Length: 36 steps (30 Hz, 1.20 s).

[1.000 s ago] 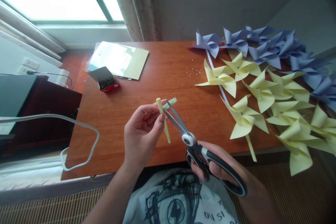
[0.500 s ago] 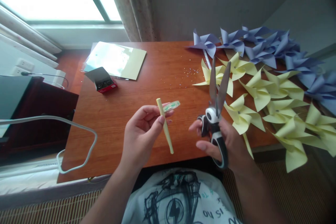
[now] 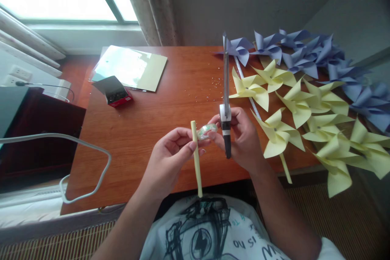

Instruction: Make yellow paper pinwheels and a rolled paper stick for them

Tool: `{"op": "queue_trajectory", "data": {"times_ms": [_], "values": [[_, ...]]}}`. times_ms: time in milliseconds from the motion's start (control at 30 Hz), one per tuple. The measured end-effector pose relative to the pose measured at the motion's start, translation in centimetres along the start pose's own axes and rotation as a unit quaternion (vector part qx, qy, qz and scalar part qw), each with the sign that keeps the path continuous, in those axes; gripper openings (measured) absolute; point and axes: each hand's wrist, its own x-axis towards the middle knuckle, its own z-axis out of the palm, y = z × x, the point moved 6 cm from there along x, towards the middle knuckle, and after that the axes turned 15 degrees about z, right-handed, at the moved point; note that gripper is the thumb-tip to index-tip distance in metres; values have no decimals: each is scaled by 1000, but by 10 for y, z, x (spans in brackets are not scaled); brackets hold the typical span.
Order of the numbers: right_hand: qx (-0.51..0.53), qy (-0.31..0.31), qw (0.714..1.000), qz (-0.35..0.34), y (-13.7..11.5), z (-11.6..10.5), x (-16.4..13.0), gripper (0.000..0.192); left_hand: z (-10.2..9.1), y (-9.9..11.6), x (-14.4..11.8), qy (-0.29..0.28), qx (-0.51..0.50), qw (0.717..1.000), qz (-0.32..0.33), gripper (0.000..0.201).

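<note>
Wooden table (image 3: 170, 105) by a window, with a beige curtain hanging behind it, pretty bright setup. Left hand (image 3: 170, 158) is pinching a rolled yellow paper stick (image 3: 196, 158) between thumb and fingers, so that grip is closed tight on it, holding it roughly upright over the near edge of the table, lower end hanging toward the person's lap. A small strip of clear tape (image 3: 207, 131) is sitting right at the fingertips, touching the stick near its top. Right hand (image 3: 240, 138) is wrapped around the handles of a pair of scissors (image 3: 226, 101), blades together and pointing straight up away from the person, while its thumb and forefinger are reaching over to the tape, so both hands are meeting there.

Moving outward: yellow paper pinwheels (image 3: 292, 101) are lying spread across the right side of the table, with blue paper pinwheels (image 3: 304, 48) piled behind them toward the wall. Tiny scraps (image 3: 213, 85) are scattered mid-table. Over on the far left, a small open box (image 3: 114, 89) is sitting just in front of some yellow paper sheets (image 3: 131, 65). A white cable (image 3: 91, 150) is looping off the left edge.
</note>
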Motion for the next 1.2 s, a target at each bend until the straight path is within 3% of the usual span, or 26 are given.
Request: {"op": "queue_trajectory", "data": {"times_ms": [200, 433, 600, 833, 1033, 1200], "values": [[30, -60, 997, 29, -3, 3, 4, 32, 0, -2, -1, -3, -17, 1000, -21, 9], [17, -99, 993, 65, -8, -4, 8, 33, -4, 0, -2, -45, -8, 999, -23, 6], [-1, -80, 996, 43, -9, -14, 10, 30, -9, 8, 1, -37, 23, 999, -3, 4], [-4, -68, 997, 23, -8, -11, 7, 27, -8, 11, 1, -23, 14, 999, 18, 3], [11, -20, 1000, 1, -5, -2, 4, 23, -4, -4, -3, 11, -84, 996, -15, 6], [43, -4, 999, 24, -1, 9, 3, 23, -5, -14, -1, 66, -146, 986, -34, 8]]}}
